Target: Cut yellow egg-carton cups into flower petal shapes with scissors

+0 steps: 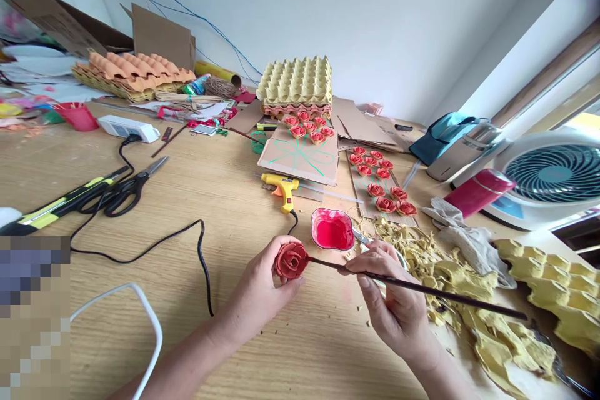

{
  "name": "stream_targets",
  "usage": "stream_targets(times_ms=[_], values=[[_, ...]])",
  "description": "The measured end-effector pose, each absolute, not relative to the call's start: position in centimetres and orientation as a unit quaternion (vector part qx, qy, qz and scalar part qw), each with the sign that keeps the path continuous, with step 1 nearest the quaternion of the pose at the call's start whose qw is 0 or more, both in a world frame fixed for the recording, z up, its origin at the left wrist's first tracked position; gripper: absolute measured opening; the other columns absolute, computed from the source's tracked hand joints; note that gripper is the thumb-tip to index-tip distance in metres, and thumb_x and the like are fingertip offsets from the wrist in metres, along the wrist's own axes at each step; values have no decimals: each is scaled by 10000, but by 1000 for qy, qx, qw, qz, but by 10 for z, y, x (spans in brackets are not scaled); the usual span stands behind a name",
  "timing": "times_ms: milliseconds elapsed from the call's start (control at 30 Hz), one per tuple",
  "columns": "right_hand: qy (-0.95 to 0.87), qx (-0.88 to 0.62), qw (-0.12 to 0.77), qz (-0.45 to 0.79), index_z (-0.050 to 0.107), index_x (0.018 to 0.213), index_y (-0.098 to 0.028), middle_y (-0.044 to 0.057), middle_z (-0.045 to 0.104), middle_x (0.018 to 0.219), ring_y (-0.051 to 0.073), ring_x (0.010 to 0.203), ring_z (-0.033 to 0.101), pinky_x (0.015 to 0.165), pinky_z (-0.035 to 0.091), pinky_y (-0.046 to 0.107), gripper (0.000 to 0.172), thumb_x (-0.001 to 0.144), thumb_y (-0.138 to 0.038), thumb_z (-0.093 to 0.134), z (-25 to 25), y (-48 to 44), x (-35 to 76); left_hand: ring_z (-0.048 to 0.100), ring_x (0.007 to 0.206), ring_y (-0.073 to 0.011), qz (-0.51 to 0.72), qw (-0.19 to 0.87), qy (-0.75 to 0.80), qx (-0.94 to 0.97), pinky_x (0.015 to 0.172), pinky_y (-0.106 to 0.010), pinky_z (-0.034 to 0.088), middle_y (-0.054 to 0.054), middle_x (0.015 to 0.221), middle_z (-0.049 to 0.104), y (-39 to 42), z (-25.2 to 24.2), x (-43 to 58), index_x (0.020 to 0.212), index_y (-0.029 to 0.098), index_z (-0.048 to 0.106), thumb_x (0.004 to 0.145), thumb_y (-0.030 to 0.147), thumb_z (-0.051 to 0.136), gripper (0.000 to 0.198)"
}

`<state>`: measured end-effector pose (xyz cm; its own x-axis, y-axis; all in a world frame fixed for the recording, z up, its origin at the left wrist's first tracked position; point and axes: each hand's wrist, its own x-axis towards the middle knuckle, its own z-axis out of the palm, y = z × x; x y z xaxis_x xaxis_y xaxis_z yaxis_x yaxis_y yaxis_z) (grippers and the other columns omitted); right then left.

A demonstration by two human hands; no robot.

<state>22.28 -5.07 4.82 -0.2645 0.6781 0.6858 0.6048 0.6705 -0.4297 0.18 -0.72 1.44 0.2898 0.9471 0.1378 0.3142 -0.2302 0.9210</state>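
Observation:
My left hand [255, 290] is closed round a red paper rose [291, 260], held just above the wooden table [187, 212]. My right hand [391, 300] pinches a long dark paintbrush [422, 289] whose tip touches the rose's right side. Right behind the rose stands a small bowl of red paint [332, 230]. Yellow egg-carton scraps [450, 275] lie to the right of my right hand.
A yellow glue gun [282, 188] and black cable [201, 256] lie ahead. Finished red roses [382, 184] sit on cardboard sheets. Scissors [129, 190] and a utility knife [56, 206] lie left, a stack of egg trays [295, 82] at the back, a fan [550, 178] right.

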Motion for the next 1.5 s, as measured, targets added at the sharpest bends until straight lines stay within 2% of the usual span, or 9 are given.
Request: stream_targets(times_ms=[233, 433, 633, 767, 933, 1100, 1233, 1400, 1500], values=[[-805, -394, 444, -7, 582, 1102, -215, 47, 711, 885, 198, 766, 665, 914, 456, 479, 253, 903, -84, 493, 52, -49, 228, 633, 963, -192, 388, 499, 441, 637, 855, -304, 514, -41, 1056, 646, -1, 8, 0, 1114, 208, 533, 748, 196, 690, 398], [-782, -402, 476, -27, 607, 1082, -203, 48, 707, 890, 193, 777, 653, 932, 441, 474, 254, 897, -58, 510, 54, -47, 233, 633, 915, -198, 396, 547, 419, 607, 804, -303, 523, -57, 1016, 647, 2, 10, -1, 1083, 184, 511, 715, 306, 740, 450], [-681, -438, 586, -35, 651, 1018, -220, 47, 688, 862, 222, 843, 645, 839, 496, 439, 162, 927, -140, 543, 53, -41, 250, 635, 1009, -224, 386, 508, 433, 637, 892, -337, 511, -68, 1098, 661, 8, 6, -5, 1119, 195, 554, 701, 277, 736, 464], [-571, -448, 686, -45, 647, 1006, -205, 36, 661, 820, 191, 730, 643, 668, 519, 345, 97, 932, -201, 585, 63, -38, 268, 636, 1050, -246, 412, 484, 440, 635, 920, -375, 514, -76, 1137, 666, 15, 2, -7, 1146, 203, 549, 693, 291, 739, 500], [-452, -436, 775, -69, 639, 995, -188, 24, 669, 799, 158, 652, 627, 643, 507, 313, 114, 912, -266, 639, 74, -43, 288, 649, 1055, -251, 432, 482, 432, 628, 927, -392, 521, -90, 1154, 669, 24, 1, -10, 1126, 199, 553, 694, 335, 738, 490], [-441, -464, 766, -58, 647, 991, -194, 37, 678, 855, 167, 677, 627, 656, 507, 324, 139, 909, -306, 635, 61, -54, 302, 662, 1019, -253, 441, 454, 438, 638, 897, -395, 532, -104, 1119, 680, 29, 7, -12, 1111, 185, 556, 681, 359, 735, 497], [-419, -487, 765, -46, 647, 983, -197, 37, 673, 866, 168, 689, 620, 669, 504, 329, 156, 910, -334, 626, 51, -56, 308, 667, 991, -252, 431, 415, 430, 676, 866, -387, 531, -103, 1095, 694, 36, 34, 2, 1091, 189, 565, 670, 344, 733, 479], [-414, -493, 765, -9, 641, 1023, -201, 61, 685, 921, 194, 781, 639, 702, 519, 349, 183, 929, -351, 595, 50, -54, 310, 652, 1045, -231, 414, 393, 371, 733, 910, -361, 524, -95, 1131, 677, 59, 78, 54, 1114, 190, 547, 699, 356, 727, 482], [-414, -496, 763, -6, 636, 1041, -205, 63, 688, 943, 192, 778, 636, 704, 523, 352, 181, 941, -343, 574, 50, -55, 311, 657, 1053, -220, 362, 381, 355, 773, 926, -347, 519, -101, 1158, 674, 86, 86, 97, 1129, 181, 524, 699, 308, 714, 487]])
